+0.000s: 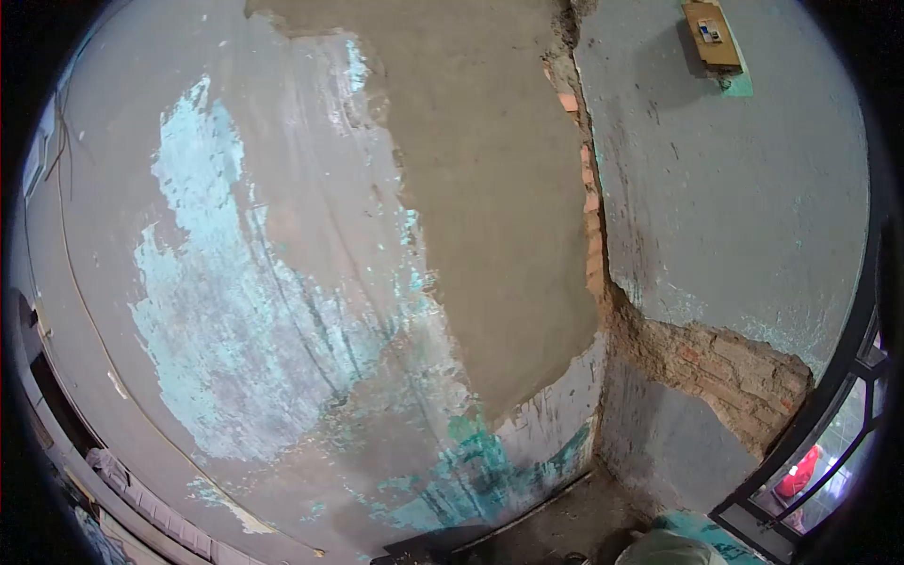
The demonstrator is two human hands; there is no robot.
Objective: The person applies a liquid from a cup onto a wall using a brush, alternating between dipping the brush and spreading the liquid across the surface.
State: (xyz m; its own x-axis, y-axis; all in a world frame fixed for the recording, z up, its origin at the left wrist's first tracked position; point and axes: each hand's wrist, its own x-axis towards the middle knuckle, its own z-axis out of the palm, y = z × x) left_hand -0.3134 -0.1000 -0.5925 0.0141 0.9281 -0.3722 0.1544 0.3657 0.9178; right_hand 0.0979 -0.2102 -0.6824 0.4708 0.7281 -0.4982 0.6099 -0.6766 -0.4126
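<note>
Neither of my hands shows in the head view. A broad patch of smooth brown-grey plaster (499,207) covers the middle of the wall. Left of it, the old grey paint (311,198) is worn, with a large pale-blue flaked area (235,367). Along the corner to the right runs a rough vertical gap with exposed orange bricks (590,188). A chipped-out area of bare brickwork (725,372) stretches from the corner toward the door frame.
A wooden board with a switch (713,36) hangs at upper right. A dark-framed glazed door (838,443) stands at right, with something red (799,471) beyond it. A rounded pale object (670,548) sits at the bottom edge. A cable (89,306) runs down the left wall.
</note>
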